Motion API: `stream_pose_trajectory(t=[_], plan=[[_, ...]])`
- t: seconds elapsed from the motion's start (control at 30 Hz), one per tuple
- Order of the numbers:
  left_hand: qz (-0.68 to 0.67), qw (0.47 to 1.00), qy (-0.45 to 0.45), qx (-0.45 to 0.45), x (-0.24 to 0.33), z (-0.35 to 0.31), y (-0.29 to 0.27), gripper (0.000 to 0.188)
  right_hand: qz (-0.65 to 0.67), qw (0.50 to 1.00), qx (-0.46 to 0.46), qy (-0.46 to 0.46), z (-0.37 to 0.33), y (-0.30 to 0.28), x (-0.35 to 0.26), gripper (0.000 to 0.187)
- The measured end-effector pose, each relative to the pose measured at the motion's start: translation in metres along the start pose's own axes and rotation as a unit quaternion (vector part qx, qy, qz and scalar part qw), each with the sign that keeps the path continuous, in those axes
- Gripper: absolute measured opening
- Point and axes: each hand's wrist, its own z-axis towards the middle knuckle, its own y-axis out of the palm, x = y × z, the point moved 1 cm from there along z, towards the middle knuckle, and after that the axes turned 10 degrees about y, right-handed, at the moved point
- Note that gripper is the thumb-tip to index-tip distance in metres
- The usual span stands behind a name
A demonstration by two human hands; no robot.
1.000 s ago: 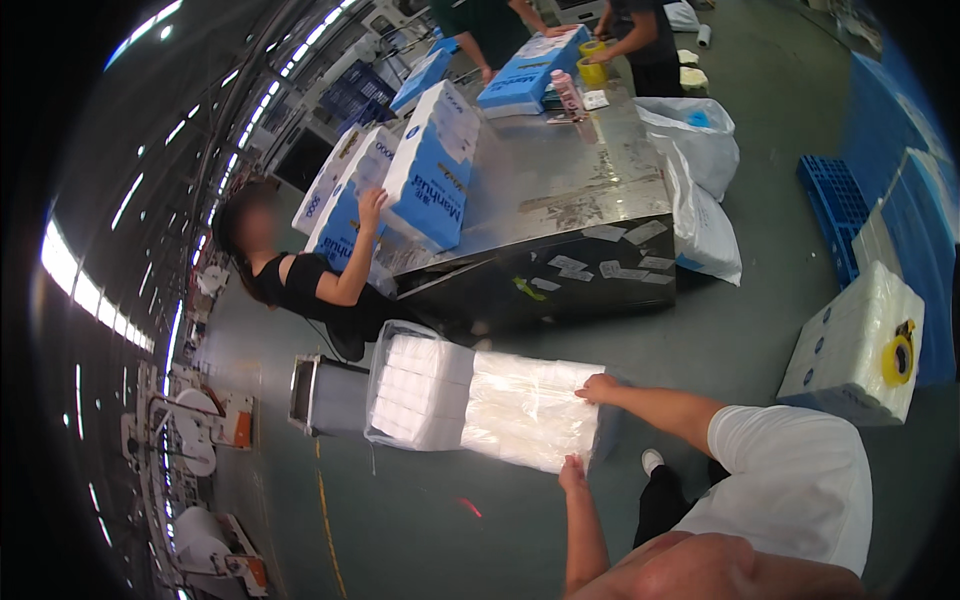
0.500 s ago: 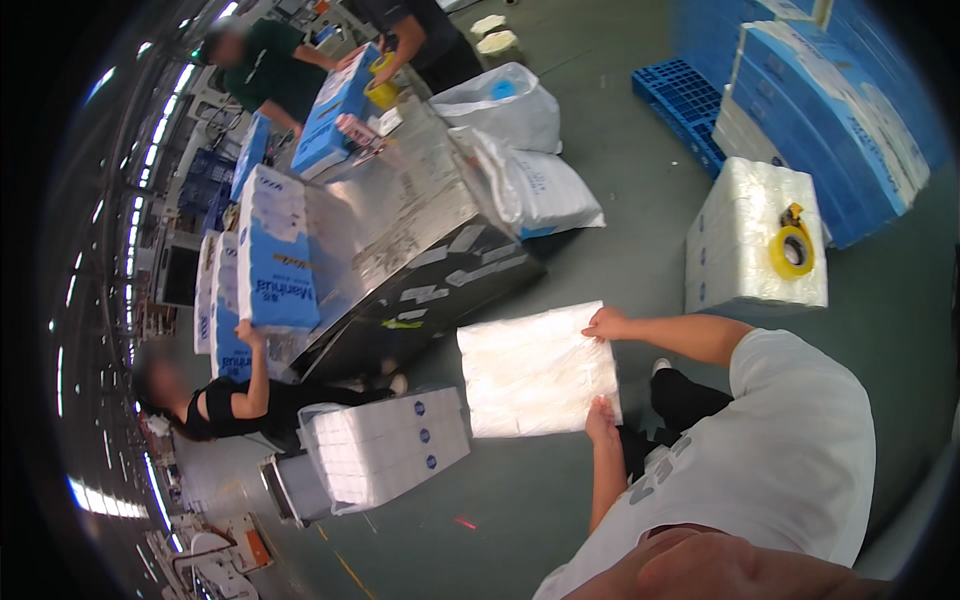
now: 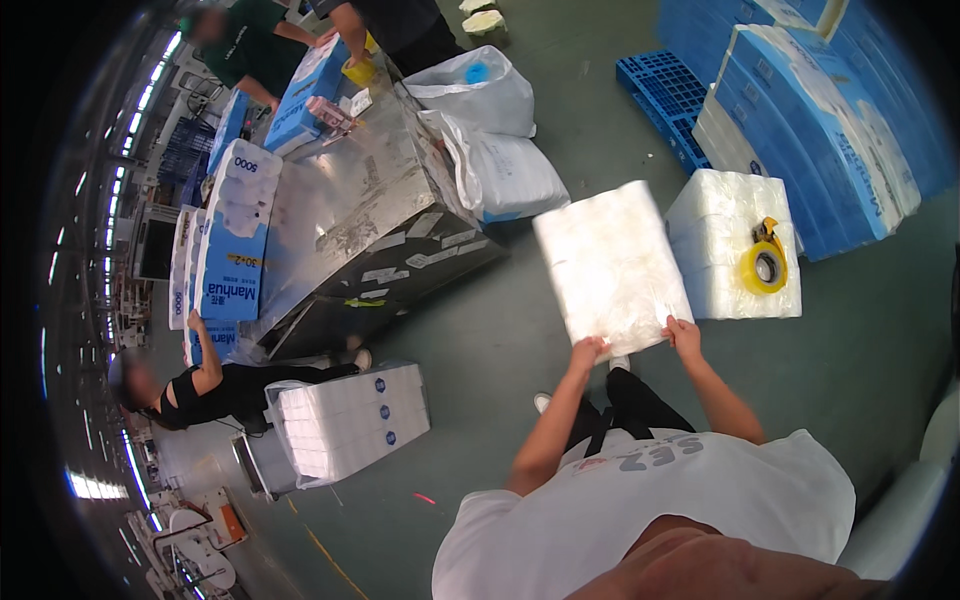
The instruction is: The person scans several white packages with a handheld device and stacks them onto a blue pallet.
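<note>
A white, plastic-wrapped pack [image 3: 615,268], flat and lumpy on top, is held out in front of me above the floor. My left hand [image 3: 588,352] grips its near edge towards the left, fingers closed on the wrap. At the near right corner, my right hand [image 3: 683,337] is closed on the same pack. Just right of it stands a block of similar white wrapped packs [image 3: 715,215], partly covered by the held one. A tape dispenser with a yellow roll [image 3: 766,266] lies on top of that block.
A metal table [image 3: 360,215] holds blue-and-white packages [image 3: 232,235]; people work beside it. White sacks [image 3: 505,175] stand at its right end. Blue wrapped stacks [image 3: 790,130] and a blue pallet [image 3: 665,105] are far right. A bagged white bundle [image 3: 350,420] sits left.
The held pack has swung right, towards the block with the tape dispenser, and turned. My hands, earlier along its right side, are now at its near edge.
</note>
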Motion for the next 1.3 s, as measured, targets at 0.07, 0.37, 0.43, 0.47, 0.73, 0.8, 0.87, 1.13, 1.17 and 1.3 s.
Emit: stream_pose_trajectory(t=[0.07, 0.37, 0.43, 0.47, 0.73, 0.8, 0.87, 1.13, 1.17, 1.3], plan=[[0.042, 0.999, 0.004, -0.018, 0.029, 0.028, -0.016, 0.014, 0.031, 0.999, 0.006, 0.030, 0.002, 0.017, 0.008, 0.037], [0.305, 0.839, 0.397, 0.214, 0.120, 0.009, -0.064, 0.035, 0.218, 0.975, -0.002, 0.037, 0.044, 0.022, 0.035, 0.025], [0.314, 0.851, 0.332, 0.258, 0.100, -0.035, -0.123, 0.034, 0.043, 0.987, 0.153, -0.022, 0.029, 0.026, 0.020, 0.031], [0.302, 0.860, 0.314, 0.266, 0.084, -0.057, -0.160, 0.034, 0.003, 0.987, 0.157, -0.036, 0.018, 0.025, 0.005, 0.035], [0.083, 0.778, -0.013, 0.623, -0.164, -0.245, -0.483, 0.017, -0.106, 0.976, -0.006, -0.190, -0.010, 0.240, -0.006, 0.033], [0.014, 0.765, -0.061, 0.641, -0.188, -0.297, -0.562, 0.017, -0.182, 0.954, -0.114, -0.210, -0.017, 0.344, 0.021, 0.029], [-0.057, 0.772, -0.035, 0.632, -0.190, -0.330, -0.601, 0.023, -0.250, 0.918, -0.195, -0.240, -0.054, 0.455, 0.028, 0.024], [-0.171, 0.678, 0.008, 0.715, -0.088, -0.434, -0.749, 0.045, -0.398, 0.742, -0.472, -0.260, -0.214, 0.813, 0.044, 0.031], [-0.167, 0.664, 0.002, 0.729, -0.071, -0.434, -0.767, 0.047, -0.401, 0.740, -0.471, -0.265, -0.219, 0.845, 0.040, 0.035], [-0.177, 0.609, -0.060, 0.771, -0.065, -0.468, -0.842, 0.097, -0.466, 0.713, -0.430, -0.301, -0.282, 0.973, 0.028, 0.054]])
